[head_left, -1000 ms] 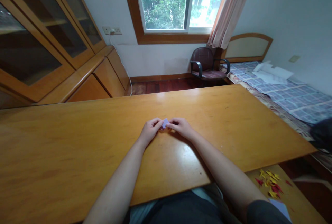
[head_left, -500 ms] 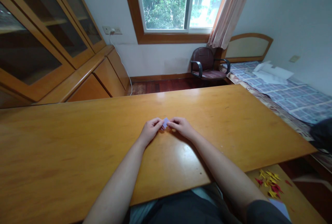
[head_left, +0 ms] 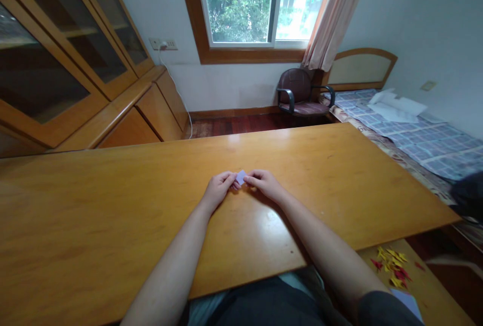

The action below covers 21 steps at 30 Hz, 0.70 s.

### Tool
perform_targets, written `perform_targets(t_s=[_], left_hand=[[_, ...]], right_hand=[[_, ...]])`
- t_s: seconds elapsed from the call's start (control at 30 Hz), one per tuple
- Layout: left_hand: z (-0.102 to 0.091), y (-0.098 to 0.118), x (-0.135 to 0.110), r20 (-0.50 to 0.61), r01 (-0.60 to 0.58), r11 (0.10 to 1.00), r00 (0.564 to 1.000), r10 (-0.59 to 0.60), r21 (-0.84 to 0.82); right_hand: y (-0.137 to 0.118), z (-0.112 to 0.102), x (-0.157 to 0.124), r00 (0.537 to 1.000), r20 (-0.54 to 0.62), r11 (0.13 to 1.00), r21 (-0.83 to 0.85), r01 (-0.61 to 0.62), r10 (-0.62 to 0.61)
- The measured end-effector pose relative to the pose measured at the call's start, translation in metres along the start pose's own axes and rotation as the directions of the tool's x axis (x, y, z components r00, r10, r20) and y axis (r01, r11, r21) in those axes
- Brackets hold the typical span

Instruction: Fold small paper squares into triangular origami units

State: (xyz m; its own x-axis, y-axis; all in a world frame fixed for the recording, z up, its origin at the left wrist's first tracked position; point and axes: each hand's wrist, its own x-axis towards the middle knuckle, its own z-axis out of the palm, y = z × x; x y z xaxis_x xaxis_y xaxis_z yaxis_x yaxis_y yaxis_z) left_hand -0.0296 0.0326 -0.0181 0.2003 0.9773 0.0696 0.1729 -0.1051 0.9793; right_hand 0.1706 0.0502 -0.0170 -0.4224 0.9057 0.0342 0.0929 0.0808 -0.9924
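Note:
A small pale-purple piece of paper [head_left: 241,177] is held just above the middle of the wooden table [head_left: 124,215]. My left hand [head_left: 221,186] pinches its left side between thumb and fingers. On the right side, my right hand [head_left: 264,183] grips it the same way, thumb on top. The paper looks like a small folded diamond, but its folds are too small to make out. Both forearms reach in from the table's near edge.
Several yellow and red folded paper pieces [head_left: 394,265] lie on a lower surface at the right, near a pale-purple paper stack [head_left: 407,302]. A brown armchair [head_left: 298,92] stands beyond the table, a bed [head_left: 426,130] to the right, a glass-door cabinet [head_left: 109,94] to the left.
The paper has tilted slightly and more of its pale face shows between the fingers. Both hands stay in nearly the same place.

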Motion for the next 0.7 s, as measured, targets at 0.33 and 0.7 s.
perform_targets(t_s=[0.33,0.7], left_hand=[[0.0005,-0.0001,-0.0010,-0.031,-0.039,0.999,0.999,0.039,0.018],[0.0068,0.0079,-0.0083,-0.065,-0.472,0.748,0.825,0.561,0.468]], right_hand=[[0.0004,-0.0005,0.0019,1.000,-0.005,0.999,0.050,-0.014,0.014],[-0.0034,-0.0055,0.0017,0.996,0.026,0.966,0.245,-0.086,0.082]])
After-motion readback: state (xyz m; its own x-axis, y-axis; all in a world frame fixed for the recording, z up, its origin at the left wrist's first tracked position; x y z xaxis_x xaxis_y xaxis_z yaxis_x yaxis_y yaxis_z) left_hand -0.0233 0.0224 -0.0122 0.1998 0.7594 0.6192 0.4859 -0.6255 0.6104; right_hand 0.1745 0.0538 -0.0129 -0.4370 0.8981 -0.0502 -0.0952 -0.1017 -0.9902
